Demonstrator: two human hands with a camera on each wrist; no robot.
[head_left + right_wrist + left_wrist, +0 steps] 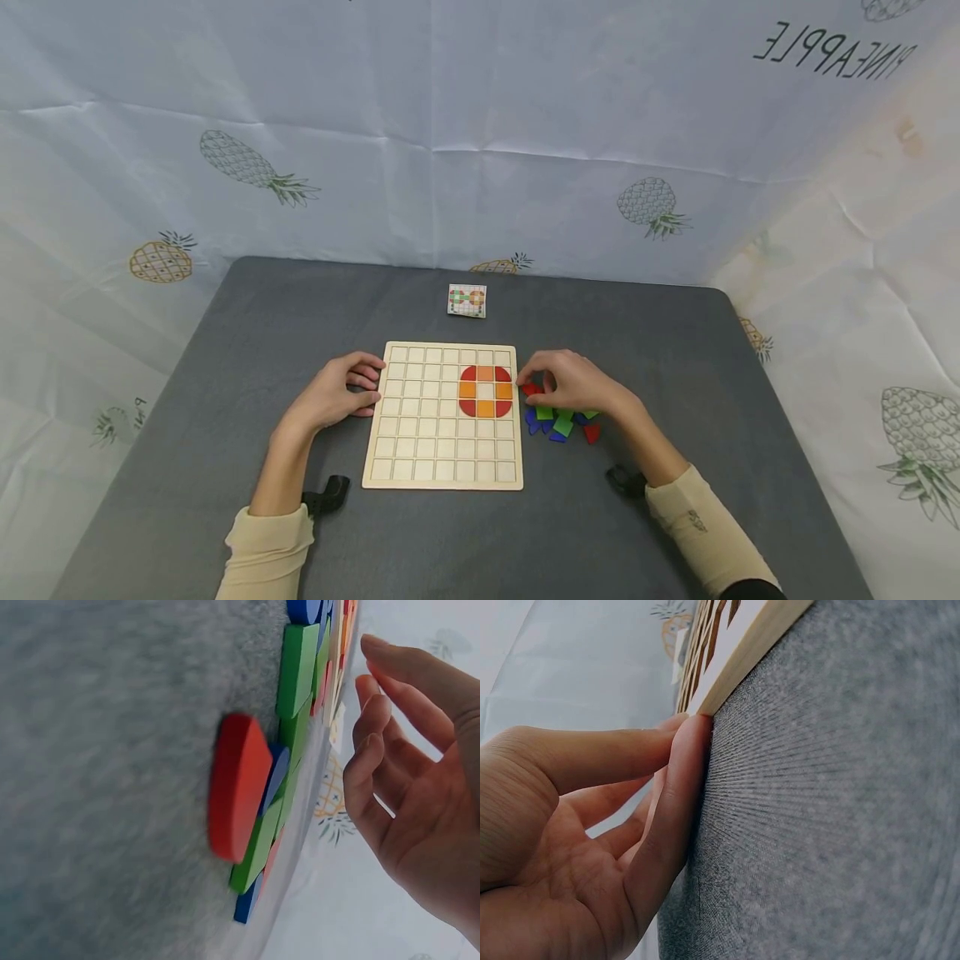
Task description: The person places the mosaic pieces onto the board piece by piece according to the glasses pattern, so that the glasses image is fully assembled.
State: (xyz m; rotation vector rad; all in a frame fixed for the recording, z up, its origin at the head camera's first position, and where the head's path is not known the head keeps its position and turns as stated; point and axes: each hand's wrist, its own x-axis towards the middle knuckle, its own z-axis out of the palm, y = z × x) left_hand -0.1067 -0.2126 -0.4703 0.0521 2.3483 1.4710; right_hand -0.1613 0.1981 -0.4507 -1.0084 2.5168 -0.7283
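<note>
A pale wooden grid board (423, 429) lies on the grey table, carrying a ring of red corner pieces (468, 374) and orange squares (486, 408) around one bare cell. My left hand (333, 390) holds the board's left edge; up close in the left wrist view, thumb and finger meet at its rim. Over a loose pile to the board's right hovers my right hand (573, 382), thumb and fingertips apart with nothing visible between them. The pile has green pieces (563, 422), blue pieces (558, 437) and red pieces (240, 791), partly hidden beneath the hand.
A small printed card (467, 301) with a coloured pattern sits behind the board. Pale cloth (375, 192) printed with pineapples hangs around the grey table (300, 317). Dark camera mounts (327, 497) are by the wrists.
</note>
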